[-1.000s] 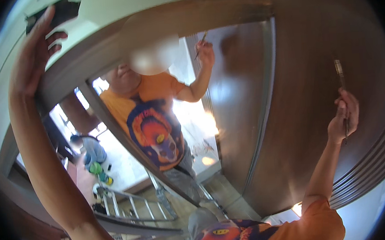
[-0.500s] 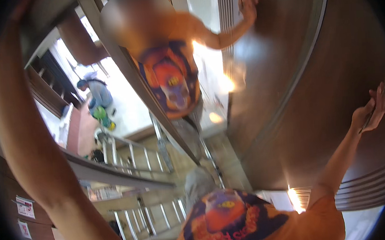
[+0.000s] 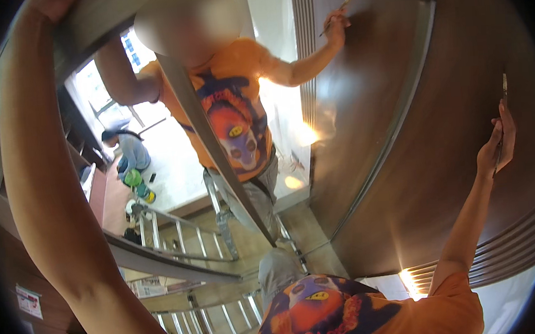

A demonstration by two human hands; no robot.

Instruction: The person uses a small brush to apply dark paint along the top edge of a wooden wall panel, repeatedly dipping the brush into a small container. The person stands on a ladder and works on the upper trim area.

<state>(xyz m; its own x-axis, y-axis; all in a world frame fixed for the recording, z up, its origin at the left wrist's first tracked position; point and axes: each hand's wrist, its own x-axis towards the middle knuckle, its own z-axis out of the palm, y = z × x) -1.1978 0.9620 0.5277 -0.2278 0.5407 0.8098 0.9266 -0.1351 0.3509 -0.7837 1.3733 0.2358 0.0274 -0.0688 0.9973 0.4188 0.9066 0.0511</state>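
Observation:
My right hand (image 3: pixel 499 141) is raised at the right, its fingers closed around a thin paintbrush (image 3: pixel 505 88). The brush points upward, close to a dark brown wood panel (image 3: pixel 460 172). My left arm reaches up along the left side, and my left hand (image 3: pixel 51 4) is at the upper frame (image 3: pixel 93 24); its fingers are cut off from view. In front of me, a tall mirror surface (image 3: pixel 288 113) reflects my orange shirt and the hand with the brush. A dark upright strip (image 3: pixel 217 152) crosses that reflection.
An aluminium ladder (image 3: pixel 207 320) stands below me at the lower left. The reflection shows another person (image 3: pixel 132 153) crouching by green containers (image 3: pixel 133 177), and ladder rungs (image 3: pixel 201 240). Ribbed trim (image 3: pixel 503 259) runs along the lower right. Printed paper (image 3: pixel 29 301) is at the far left.
My right hand has shifted left and slightly up, and the paintbrush stands more upright. My view has tilted, bringing my left hand's edge and more of the reflection into sight.

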